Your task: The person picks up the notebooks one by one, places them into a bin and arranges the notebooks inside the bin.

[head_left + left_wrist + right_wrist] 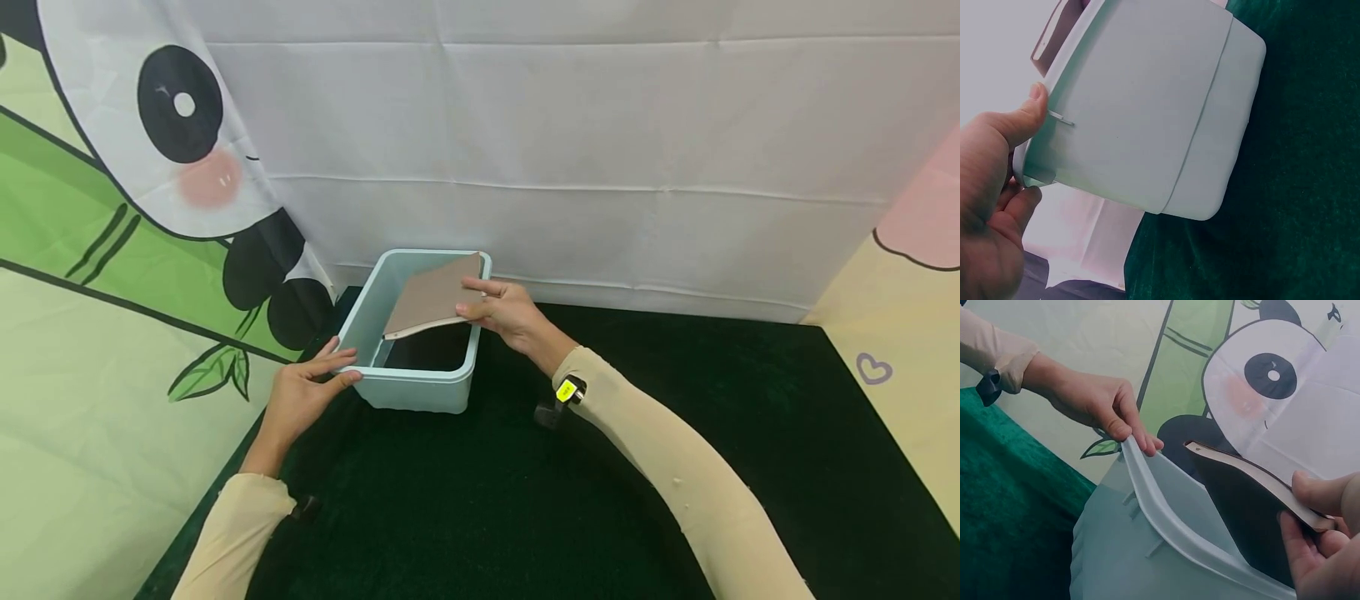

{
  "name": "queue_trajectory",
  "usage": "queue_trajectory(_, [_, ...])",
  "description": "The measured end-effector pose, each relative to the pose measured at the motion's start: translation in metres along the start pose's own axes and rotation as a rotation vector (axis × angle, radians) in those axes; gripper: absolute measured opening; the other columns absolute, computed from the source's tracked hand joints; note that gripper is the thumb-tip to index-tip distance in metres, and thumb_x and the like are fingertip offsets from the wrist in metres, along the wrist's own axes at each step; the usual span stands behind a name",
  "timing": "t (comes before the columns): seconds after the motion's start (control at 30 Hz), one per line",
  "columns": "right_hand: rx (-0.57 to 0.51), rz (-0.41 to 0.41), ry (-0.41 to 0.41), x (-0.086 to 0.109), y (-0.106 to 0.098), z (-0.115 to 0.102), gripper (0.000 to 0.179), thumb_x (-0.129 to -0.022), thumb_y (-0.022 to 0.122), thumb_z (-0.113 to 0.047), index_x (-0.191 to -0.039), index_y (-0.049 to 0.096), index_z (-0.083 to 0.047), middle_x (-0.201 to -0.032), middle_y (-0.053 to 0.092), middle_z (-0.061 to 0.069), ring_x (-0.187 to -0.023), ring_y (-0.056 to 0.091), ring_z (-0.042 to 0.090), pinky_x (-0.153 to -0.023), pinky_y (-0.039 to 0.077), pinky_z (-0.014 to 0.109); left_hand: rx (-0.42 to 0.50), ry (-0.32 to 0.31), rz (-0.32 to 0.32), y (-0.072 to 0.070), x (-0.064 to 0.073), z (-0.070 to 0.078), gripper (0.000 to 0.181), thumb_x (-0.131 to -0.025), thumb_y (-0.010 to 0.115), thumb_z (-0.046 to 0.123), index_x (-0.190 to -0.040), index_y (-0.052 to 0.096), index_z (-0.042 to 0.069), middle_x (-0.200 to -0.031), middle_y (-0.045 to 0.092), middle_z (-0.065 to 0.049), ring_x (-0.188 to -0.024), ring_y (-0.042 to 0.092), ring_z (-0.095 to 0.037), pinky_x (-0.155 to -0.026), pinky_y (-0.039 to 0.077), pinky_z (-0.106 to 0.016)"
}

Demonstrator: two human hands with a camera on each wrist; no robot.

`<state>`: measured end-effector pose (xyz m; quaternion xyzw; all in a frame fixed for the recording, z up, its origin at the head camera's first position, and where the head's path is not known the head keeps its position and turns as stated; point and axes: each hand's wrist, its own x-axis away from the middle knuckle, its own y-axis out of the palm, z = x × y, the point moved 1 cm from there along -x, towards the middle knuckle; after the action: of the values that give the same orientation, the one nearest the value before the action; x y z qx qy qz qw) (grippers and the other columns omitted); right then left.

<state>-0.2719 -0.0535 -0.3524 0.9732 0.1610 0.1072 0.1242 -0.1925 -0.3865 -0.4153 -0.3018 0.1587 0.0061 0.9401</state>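
The right hand [502, 312] is pinching a thin, stiff-looking brown board [435, 296] by its right edge—probably light—over the pale blue bin [420, 392], whose near-left rim the left hand [300, 392] is gripping.

Both arms are stretched forward in beige sleeves, left one coming in from about 7 o'clock, right from 5 o'clock. Left hand [303, 392] has thumb and fingers clamped in a pinch, and right hand [504, 310] sits higher toward 12, pinching too.
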Motion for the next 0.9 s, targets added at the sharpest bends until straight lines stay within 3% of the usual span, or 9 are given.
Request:
queue_trajectory(0.37, [0.031, 0.016, 0.030, -0.011, 0.014, 0.008, 0.057, -0.091, 0.073, 0.004, -0.145, 0.057, -0.007, -0.146, 0.055, 0.017, -0.109, 0.068, 0.019, -0.102, 0.052, 0.033, 0.002, -0.008, 0.000, 0.001, 0.000, 0.000, 0.039, -0.091, 0.080, 0.030, -0.122, 0.075, 0.008, -0.144, 0.060, -0.011, -0.146, 0.042, -0.031, -0.111, 0.035, -0.067])
queue_trajectory(0.67, [0.035, 0.042, 0.053, -0.014, 0.021, 0.010, 0.054, -0.090, 0.074, 0.005, -0.141, 0.062, -0.008, -0.134, 0.064, 0.019, -0.109, 0.070, 0.022, -0.100, 0.054, 0.034, 0.015, -0.004, -0.005, 0.003, 0.000, 0.002, 0.041, -0.091, 0.080, 0.028, -0.123, 0.074, 0.003, -0.140, 0.063, -0.013, -0.147, 0.040, -0.029, -0.112, 0.034, -0.066])
queue_trajectory(0.9, [0.047, 0.027, 0.069, -0.019, 0.026, 0.014, 0.055, -0.092, 0.071, 0.006, -0.144, 0.056, -0.002, -0.143, 0.057, 0.022, -0.119, 0.066, 0.028, -0.104, 0.051, 0.037, 0.016, 0.003, -0.009, 0.003, 0.000, 0.002, 0.041, -0.091, 0.079, 0.028, -0.123, 0.074, 0.003, -0.140, 0.063, -0.014, -0.147, 0.040, -0.030, -0.111, 0.034, -0.066])
